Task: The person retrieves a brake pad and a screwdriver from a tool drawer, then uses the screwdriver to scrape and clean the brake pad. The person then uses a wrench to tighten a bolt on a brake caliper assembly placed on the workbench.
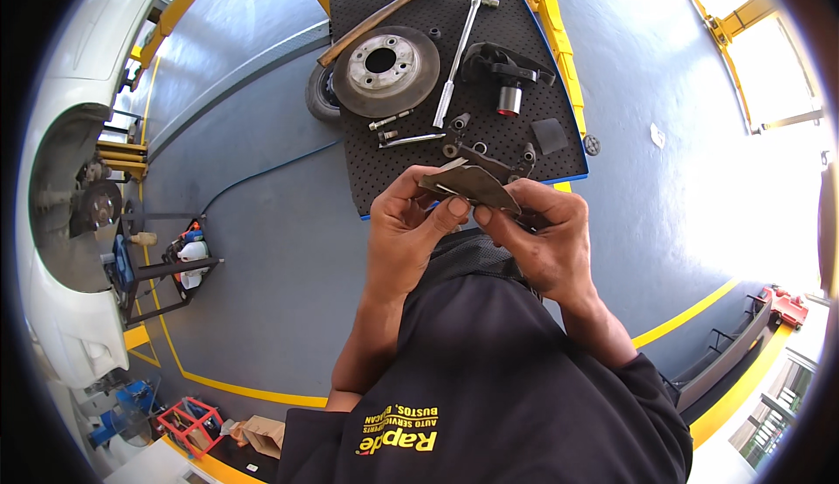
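In front of my chest, just past the tray's near edge, both hands hold a thin, grey-brown curved brake pad [479, 187]. My left hand [404, 222] is closed on its left end, thumb below and fingers behind. My right hand [549, 235] pinches the right end, with the thumb tip close to the left thumb. A pale edge shows along the pad's upper left; I cannot tell whether it is a separate sheet. Right behind the pad lie a dark metal part [489, 164], a ring-shaped piece [479, 147] and a small socket-like part [529, 155].
On the perforated black tray [384, 174] are a brake disc [411, 77], hammer [376, 22], ratchet wrench [459, 64], brake caliper [509, 82], bolts [391, 120] and a grey square sheet [550, 136]. A white car [74, 90] stands left; a black cart [166, 267] holds bottles.
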`<act>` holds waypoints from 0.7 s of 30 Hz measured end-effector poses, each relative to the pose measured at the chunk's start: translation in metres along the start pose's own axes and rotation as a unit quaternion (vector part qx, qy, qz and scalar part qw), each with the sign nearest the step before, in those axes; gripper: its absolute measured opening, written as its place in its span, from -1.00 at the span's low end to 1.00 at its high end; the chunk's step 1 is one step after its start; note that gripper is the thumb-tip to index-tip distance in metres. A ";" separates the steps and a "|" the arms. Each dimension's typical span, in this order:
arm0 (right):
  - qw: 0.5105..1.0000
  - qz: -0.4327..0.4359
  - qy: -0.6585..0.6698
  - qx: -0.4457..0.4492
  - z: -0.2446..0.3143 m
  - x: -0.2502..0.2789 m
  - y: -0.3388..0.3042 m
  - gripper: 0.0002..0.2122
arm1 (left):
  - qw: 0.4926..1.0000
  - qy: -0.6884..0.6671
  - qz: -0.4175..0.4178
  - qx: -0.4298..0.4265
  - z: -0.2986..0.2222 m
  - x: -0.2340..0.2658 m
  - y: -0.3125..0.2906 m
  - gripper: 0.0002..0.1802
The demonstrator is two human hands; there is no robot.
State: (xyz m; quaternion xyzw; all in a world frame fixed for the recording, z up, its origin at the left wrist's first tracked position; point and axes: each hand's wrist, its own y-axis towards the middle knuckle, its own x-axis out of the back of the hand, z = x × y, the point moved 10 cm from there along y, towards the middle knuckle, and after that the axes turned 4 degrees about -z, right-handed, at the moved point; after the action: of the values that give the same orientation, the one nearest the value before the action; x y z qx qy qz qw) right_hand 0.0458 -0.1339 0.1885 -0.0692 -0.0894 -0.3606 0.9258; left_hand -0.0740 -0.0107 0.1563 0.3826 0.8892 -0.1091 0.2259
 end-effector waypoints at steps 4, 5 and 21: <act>0.994 0.062 0.036 -0.079 -0.010 0.001 0.006 -0.83 | 0.999 0.023 0.030 0.018 -0.004 0.004 0.000 -0.74; 0.993 0.074 0.040 -0.089 -0.010 0.000 0.007 -0.83 | 0.999 0.030 0.040 0.013 -0.004 0.004 0.000 -0.74; 0.966 -0.056 -0.118 0.224 0.039 -0.005 -0.012 -0.81 | 0.996 -0.062 -0.040 0.049 0.002 0.011 -0.005 -0.90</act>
State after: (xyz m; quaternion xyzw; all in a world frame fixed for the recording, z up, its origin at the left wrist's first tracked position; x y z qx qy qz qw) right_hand 0.0295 -0.1317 0.2263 0.1030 -0.2800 -0.3720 0.8790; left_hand -0.0836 -0.0076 0.1497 0.3500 0.8817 -0.1852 0.2566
